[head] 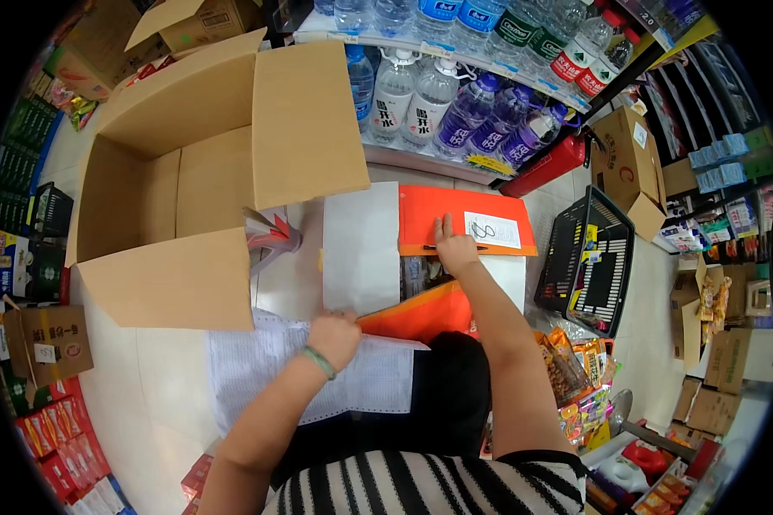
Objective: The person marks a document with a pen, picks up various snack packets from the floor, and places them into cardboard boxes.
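An orange cardboard box (419,309) stands before me, its top flaps partly open over dark contents. My left hand (335,338) is closed on the corner of its near orange flap. On the far orange flap (425,212), my right hand (456,248) rests with two fingers stretched forward. A slim black pen (429,247) lies crosswise in that hand, against the flap. Beside those fingers is a white label (493,230) with a handwritten mark. Across my lap spreads printed continuous paper (373,380), partly beneath my left forearm.
A large open brown carton (212,180) stands left, its flaps spread. Bottled water (393,103) fills the shelf ahead, near a red cylinder (551,167). At right are a black plastic basket (599,264) and snack packets (563,367). Another brown carton (48,341) is farther left.
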The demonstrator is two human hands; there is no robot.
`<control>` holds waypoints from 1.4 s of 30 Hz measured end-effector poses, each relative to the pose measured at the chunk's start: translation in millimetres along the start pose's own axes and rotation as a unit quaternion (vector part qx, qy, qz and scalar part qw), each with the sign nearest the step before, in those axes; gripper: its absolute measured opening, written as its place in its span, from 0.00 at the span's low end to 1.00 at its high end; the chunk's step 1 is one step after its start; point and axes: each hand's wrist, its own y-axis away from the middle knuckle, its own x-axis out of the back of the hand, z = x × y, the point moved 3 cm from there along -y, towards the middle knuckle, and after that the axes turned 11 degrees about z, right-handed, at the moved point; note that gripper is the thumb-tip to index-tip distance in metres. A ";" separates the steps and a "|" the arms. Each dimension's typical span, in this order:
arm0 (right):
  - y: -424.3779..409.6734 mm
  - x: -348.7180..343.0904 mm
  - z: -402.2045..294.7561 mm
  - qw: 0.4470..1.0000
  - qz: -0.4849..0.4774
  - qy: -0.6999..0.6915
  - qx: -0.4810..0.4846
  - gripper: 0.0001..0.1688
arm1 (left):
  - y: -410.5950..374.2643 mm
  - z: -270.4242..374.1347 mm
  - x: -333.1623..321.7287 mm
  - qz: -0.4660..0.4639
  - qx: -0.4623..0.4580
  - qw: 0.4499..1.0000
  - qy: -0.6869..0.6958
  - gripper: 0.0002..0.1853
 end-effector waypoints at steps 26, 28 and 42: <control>-81.9 88.2 80.4 0.987 0.120 -0.016 -0.108 0.07 | 34.9 15.5 28.2 0.086 0.037 0.994 -0.052 0.05; -82.4 88.5 85.7 0.985 0.122 -0.026 -0.122 0.06 | 26.2 2.0 31.8 0.088 0.033 0.993 -0.074 0.06; 117.6 122.5 167.1 0.898 -0.033 -0.037 -0.438 0.24 | 22.6 -3.2 37.9 0.098 0.039 0.990 -0.091 0.06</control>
